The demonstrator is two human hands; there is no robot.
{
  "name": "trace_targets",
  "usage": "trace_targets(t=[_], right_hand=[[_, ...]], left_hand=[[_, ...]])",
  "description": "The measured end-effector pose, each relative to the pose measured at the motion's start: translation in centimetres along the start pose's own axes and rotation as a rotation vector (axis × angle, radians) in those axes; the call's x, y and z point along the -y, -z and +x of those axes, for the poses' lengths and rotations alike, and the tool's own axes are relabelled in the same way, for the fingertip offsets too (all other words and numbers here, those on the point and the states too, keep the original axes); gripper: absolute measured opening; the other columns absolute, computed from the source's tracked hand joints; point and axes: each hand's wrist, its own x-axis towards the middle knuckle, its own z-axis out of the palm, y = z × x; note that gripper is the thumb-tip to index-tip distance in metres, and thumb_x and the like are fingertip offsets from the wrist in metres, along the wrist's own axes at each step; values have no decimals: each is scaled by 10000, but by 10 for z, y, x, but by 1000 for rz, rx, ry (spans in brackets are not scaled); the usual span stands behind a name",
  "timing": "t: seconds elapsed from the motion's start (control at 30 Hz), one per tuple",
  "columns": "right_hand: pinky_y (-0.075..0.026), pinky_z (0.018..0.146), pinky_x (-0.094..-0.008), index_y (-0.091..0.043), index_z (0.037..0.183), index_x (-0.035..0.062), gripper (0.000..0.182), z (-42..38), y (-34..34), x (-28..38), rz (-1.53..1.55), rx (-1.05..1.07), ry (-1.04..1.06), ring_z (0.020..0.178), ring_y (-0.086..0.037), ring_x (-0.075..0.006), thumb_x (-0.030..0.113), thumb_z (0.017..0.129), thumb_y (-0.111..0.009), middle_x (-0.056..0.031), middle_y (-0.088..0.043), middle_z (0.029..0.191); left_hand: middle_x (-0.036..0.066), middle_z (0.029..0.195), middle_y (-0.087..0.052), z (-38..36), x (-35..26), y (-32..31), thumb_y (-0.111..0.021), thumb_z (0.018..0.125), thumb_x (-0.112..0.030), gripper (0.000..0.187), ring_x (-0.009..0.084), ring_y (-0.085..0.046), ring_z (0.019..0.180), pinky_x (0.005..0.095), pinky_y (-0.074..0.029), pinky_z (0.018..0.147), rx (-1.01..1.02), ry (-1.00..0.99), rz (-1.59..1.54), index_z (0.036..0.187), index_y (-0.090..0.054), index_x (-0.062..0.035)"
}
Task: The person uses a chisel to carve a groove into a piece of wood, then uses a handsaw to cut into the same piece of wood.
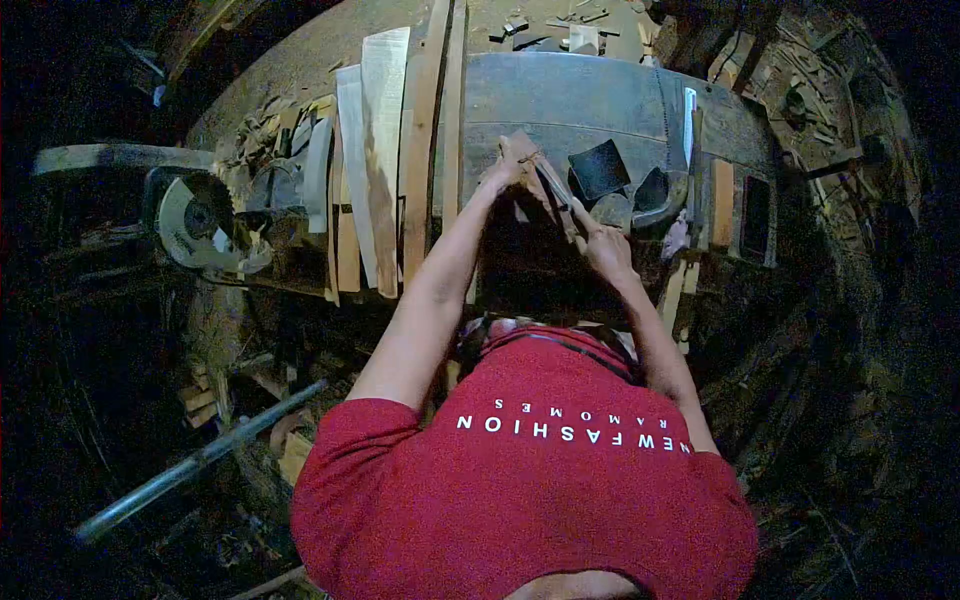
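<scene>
Over the near edge of the workbench (560,90), my left hand (512,165) closes on the far end of a narrow brown wooden strip (548,188). A small flat reddish-brown piece (524,143) shows at its fingertips. My right hand (608,252) is wrapped round the nearer end of the slim pieces that slant between both hands. One of these has a paler, greyish edge; I cannot tell whether it is a separate tool. Just beyond my right hand lie a dark square sheet (600,169) and a rounded grey-brown piece (612,210).
Long boards (385,110) lie across the bench left of my hands. Farther left is a round toothed saw blade (195,222). An orange-brown block (722,203) sits at the right, with wood scraps (800,80) beyond. A metal pipe (205,458) slants at lower left.
</scene>
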Motion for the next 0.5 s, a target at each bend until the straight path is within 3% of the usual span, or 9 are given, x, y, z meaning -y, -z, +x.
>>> trace_targets(t=[0.1, 0.23, 0.27, 0.3, 0.33, 0.37, 0.4, 0.43, 0.5], right_hand=[[-431, 611, -477, -300, 1350, 267, 613, -47, 19, -5, 88, 66, -153, 710, -564, -412, 183, 799, -555, -249, -581, 772], [-458, 642, -474, -298, 1346, 283, 616, -78, 15, -11, 153, 50, -157, 718, -587, -389, 231, 794, -564, -214, -605, 783], [-463, 640, -467, -305, 1343, 293, 616, -80, 15, -10, 126, 81, -162, 713, -586, -379, 227, 791, -571, -209, -600, 769], [-463, 640, -467, -305, 1343, 293, 616, -79, 16, -6, 127, 87, -164, 713, -586, -379, 227, 791, -571, -209, -600, 769], [-465, 636, -463, -306, 1342, 295, 622, -76, 17, -1, 131, 85, -154, 710, -585, -374, 222, 788, -578, -206, -594, 759], [-468, 631, -459, -306, 1342, 298, 628, -75, 18, 1, 134, 83, -143, 707, -584, -368, 217, 785, -584, -202, -588, 748], [-468, 631, -459, -306, 1342, 298, 628, -74, 16, 1, 133, 79, -142, 707, -584, -368, 217, 785, -584, -202, -588, 748], [-451, 614, -453, -298, 1348, 296, 643, -71, 12, 0, 111, 54, -116, 690, -570, -374, 184, 786, -588, -199, -573, 734], [-434, 597, -447, -289, 1354, 294, 659, -65, 4, -4, 86, 26, -83, 672, -557, -380, 152, 787, -592, -196, -558, 720]], left_hand=[[211, 1035, -544, -21, 2, 5, -173, 793, -678, 852, 312, -544, 1003, 380, -455, 831, -8, 70, -26, 1297, -282, 0], [202, 1012, -565, 3, -1, 11, -119, 813, -703, 869, 307, -557, 988, 379, -462, 820, -12, 138, -43, 1295, -312, -7], [196, 1004, -573, 52, 22, 34, -90, 809, -705, 868, 295, -556, 994, 377, -460, 829, -162, -277, 387, 1255, -372, -15], [190, 997, -582, 43, 23, 29, -62, 804, -706, 878, 283, -556, 1001, 375, -458, 839, -308, -690, 816, 1215, -432, -24], [190, 997, -582, 30, 38, 22, -62, 804, -706, 878, 283, -556, 1001, 375, -458, 839, -307, -683, 815, 1215, -432, -24], [212, 1193, -375, -10, 16, 4, -190, 792, -709, 861, 345, -452, 1098, 428, -421, 888, -168, -418, 381, 1286, -219, -5], [234, 1389, -169, -49, -11, -23, -319, 779, -712, 980, 407, -348, 1195, 482, -385, 936, -28, -153, -47, 1357, -7, 15], [234, 1389, -169, -47, -16, -23, -319, 779, -712, 980, 407, -348, 1195, 482, -385, 936, -24, -164, -44, 1357, -7, 15], [229, 1289, -314, -33, -12, -10, -518, 681, -593, 985, 374, -420, 1138, 448, -405, 904, -186, -353, 395, 1341, -83, -5]])
